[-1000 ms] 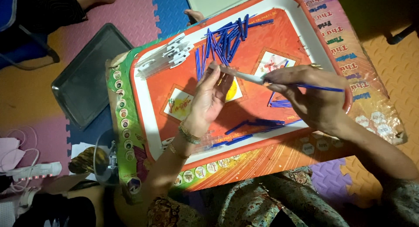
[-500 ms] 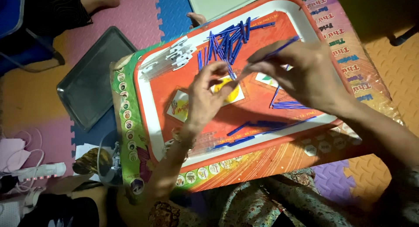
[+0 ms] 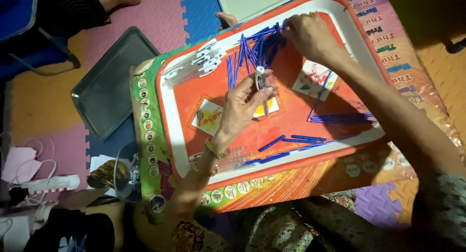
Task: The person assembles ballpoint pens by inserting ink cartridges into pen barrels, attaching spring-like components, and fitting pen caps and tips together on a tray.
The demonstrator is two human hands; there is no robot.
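My left hand is over the middle of the orange tray and pinches a clear white pen barrel, holding it upright. My right hand stretches to the tray's far side. Its fingertips rest on the edge of a pile of thin blue refills; whether they grip one is hidden. A heap of white pen parts lies at the tray's far left. More blue pieces lie near the front rim and at the right.
The tray rests on a colourful printed board over foam floor mats. A dark grey metal tray lies on the floor to the left. Another person's foot shows beyond the tray. White cables and small gadgets sit at the lower left.
My right hand has left my left hand and moved up to the blue refill pile. My left hand has turned the barrel upright.
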